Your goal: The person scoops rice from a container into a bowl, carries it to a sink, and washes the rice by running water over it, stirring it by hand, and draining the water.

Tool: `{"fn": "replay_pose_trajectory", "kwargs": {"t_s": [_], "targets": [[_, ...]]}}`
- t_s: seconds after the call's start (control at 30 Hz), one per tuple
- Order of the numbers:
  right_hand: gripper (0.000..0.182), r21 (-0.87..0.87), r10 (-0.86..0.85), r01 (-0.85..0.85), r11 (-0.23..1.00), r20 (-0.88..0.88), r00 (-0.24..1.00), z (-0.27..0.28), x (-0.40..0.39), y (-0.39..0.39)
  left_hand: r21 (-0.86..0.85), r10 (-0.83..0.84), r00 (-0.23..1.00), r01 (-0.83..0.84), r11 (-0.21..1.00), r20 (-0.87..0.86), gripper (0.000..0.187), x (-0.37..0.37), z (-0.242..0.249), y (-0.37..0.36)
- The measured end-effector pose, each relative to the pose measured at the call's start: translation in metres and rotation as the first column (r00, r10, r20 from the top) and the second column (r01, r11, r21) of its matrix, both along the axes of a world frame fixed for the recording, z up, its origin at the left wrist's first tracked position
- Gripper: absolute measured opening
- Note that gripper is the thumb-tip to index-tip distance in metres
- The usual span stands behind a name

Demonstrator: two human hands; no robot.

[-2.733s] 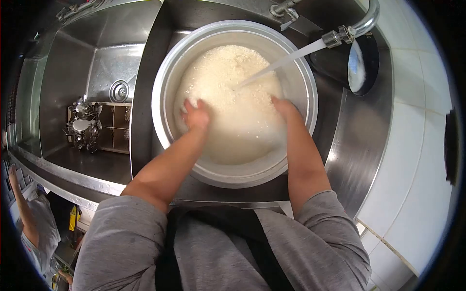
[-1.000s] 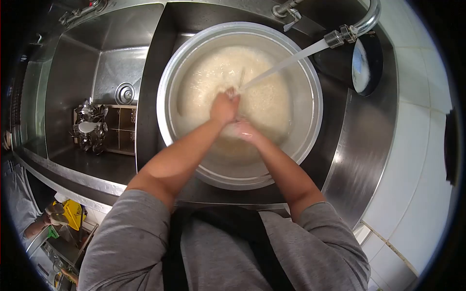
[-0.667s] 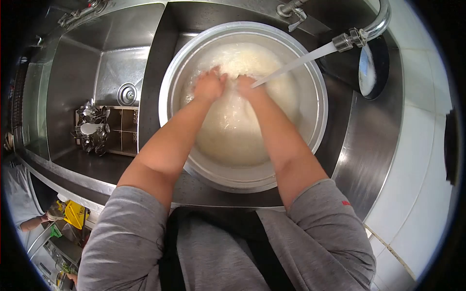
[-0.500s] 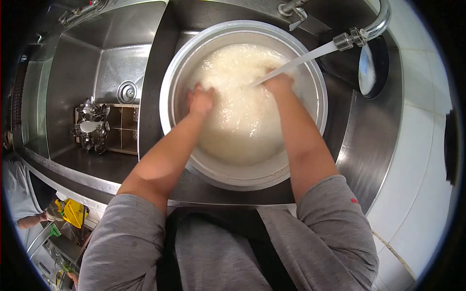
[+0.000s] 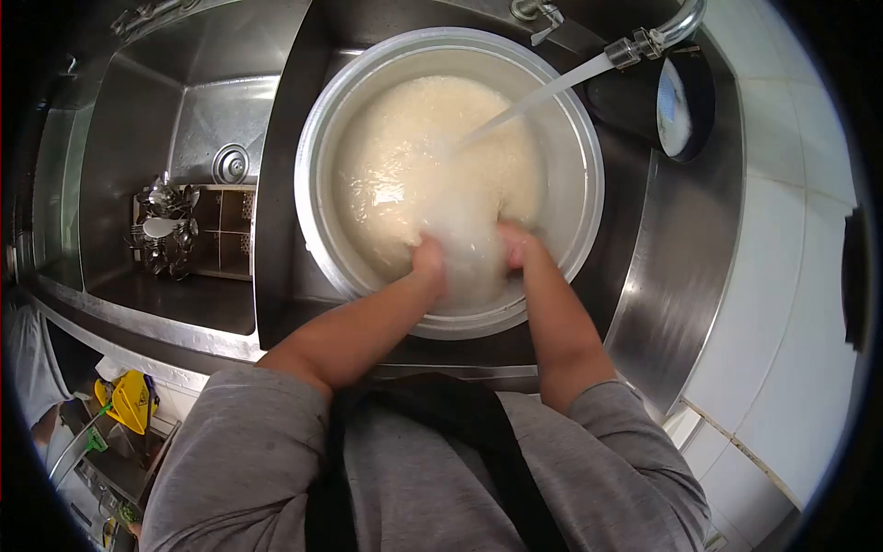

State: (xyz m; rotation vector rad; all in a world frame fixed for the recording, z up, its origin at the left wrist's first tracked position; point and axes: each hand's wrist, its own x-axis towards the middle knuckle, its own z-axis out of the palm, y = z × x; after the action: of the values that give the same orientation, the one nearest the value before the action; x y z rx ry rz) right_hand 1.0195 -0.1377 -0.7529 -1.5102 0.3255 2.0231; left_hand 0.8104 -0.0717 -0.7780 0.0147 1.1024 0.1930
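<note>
A large round metal pot (image 5: 311, 166) stands in the sink, holding cloudy water with pale rice grains (image 5: 432, 110) in it. My left hand (image 5: 429, 259) dips into the water near the pot's front, its fingers under the surface. To the right, my right hand (image 5: 515, 247) is also partly in the water, its fingertips hidden and blurred. Between the two hands the water is churned and whitish. A stream of water (image 5: 543, 94) runs from the faucet (image 5: 635, 48) into the pot.
In the left sink basin (image 5: 207, 120) sits a divided rack (image 5: 225, 230) with a bunch of spoons and forks (image 5: 164, 225). A dark pan (image 5: 685, 106) leans at the right wall. Near a yellow bucket (image 5: 126, 400) at lower left, part of another person (image 5: 32, 359) shows.
Both hands have drawn from the pot's middle toward its front edge and closer together, stirring up the water between them. The camera view has shifted slightly.
</note>
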Motion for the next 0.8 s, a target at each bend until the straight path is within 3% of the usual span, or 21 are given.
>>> {"fn": "replay_pose_trajectory", "kwargs": {"t_s": [0.13,0.2,0.23,0.27,0.3,0.37,0.4,0.43,0.47,0.5,0.53,0.6,0.63,0.67,0.7,0.77,0.8], "targets": [[0.044,0.103,-0.263,0.263,0.959,-0.016,0.965,0.012,-0.051,0.023,-0.011,-0.087,0.996,0.087,0.996,-0.002,0.066,0.013,0.069,0.039],[0.038,0.206,-0.429,0.412,0.888,0.041,0.902,0.014,-0.074,0.042,0.177,-0.285,0.854,0.391,0.903,-0.435,0.057,0.023,0.100,0.065],[0.036,0.262,-0.489,0.457,0.850,0.069,0.869,0.015,-0.085,0.056,0.176,-0.281,0.854,0.389,0.904,-0.438,0.057,0.026,0.104,0.079],[0.033,0.311,-0.523,0.472,0.825,0.104,0.846,0.015,-0.093,0.071,0.418,-0.294,0.781,0.563,0.713,-0.551,0.054,0.027,0.105,0.095],[0.033,0.309,-0.520,0.471,0.826,0.100,0.848,0.013,-0.099,0.087,0.579,-0.257,0.708,0.694,0.427,-0.658,0.051,0.028,0.106,0.113],[0.034,0.453,-0.541,0.392,0.800,0.264,0.798,0.003,-0.094,0.132,0.599,-0.269,0.620,0.784,0.165,-0.737,0.039,0.029,0.120,0.155],[0.034,0.462,-0.374,0.103,0.881,0.546,0.750,-0.003,-0.084,0.151,0.595,-0.190,0.580,0.803,-0.030,-0.792,0.033,0.030,0.109,0.171],[0.033,0.376,-0.203,-0.186,0.908,0.781,0.590,-0.009,-0.075,0.166,0.556,-0.099,0.549,0.801,-0.221,-0.830,0.030,0.032,0.098,0.184],[0.034,0.181,0.011,-0.506,0.843,0.936,0.353,0.018,-0.070,0.185,0.556,-0.098,0.548,0.802,-0.218,-0.830,0.030,0.034,0.103,0.196],[0.034,-0.085,0.160,-0.726,0.683,0.986,0.035,0.047,-0.065,0.203,0.445,-0.153,0.418,0.829,-0.340,-0.896,0.038,0.035,0.116,0.209],[0.034,-0.086,0.163,-0.727,0.681,0.986,0.036,0.042,-0.052,0.214,0.331,-0.190,0.272,0.823,-0.462,-0.943,0.048,0.035,0.122,0.217],[0.036,-0.265,0.189,-0.860,0.435,0.961,-0.201,0.034,-0.014,0.227,0.300,-0.165,0.251,0.827,-0.476,-0.954,0.057,0.030,0.117,0.220],[0.036,-0.263,0.191,-0.861,0.435,0.961,-0.197,0.036,-0.004,0.224,0.235,-0.183,0.169,0.859,-0.455,-0.969,0.056,0.026,0.123,0.219],[0.039,-0.364,0.242,-0.800,0.476,0.929,-0.279,0.044,0.006,0.222,0.169,-0.202,0.086,0.885,-0.435,-0.975,0.056,0.023,0.126,0.218],[0.042,-0.462,0.296,-0.726,0.510,0.886,-0.356,0.054,0.016,0.219,0.170,-0.205,0.086,0.883,-0.437,-0.975,0.056,0.018,0.121,0.219],[0.050,-0.528,0.454,-0.638,0.561,0.840,-0.296,0.091,0.028,0.202,0.132,-0.383,0.001,0.939,-0.317,-0.924,0.064,0.005,0.105,0.221],[0.053,-0.587,0.498,-0.633,0.505,0.797,-0.342,0.087,0.042,0.189,0.134,-0.385,0.001,0.939,-0.317,-0.923,0.064,0.001,0.100,0.212]]}}
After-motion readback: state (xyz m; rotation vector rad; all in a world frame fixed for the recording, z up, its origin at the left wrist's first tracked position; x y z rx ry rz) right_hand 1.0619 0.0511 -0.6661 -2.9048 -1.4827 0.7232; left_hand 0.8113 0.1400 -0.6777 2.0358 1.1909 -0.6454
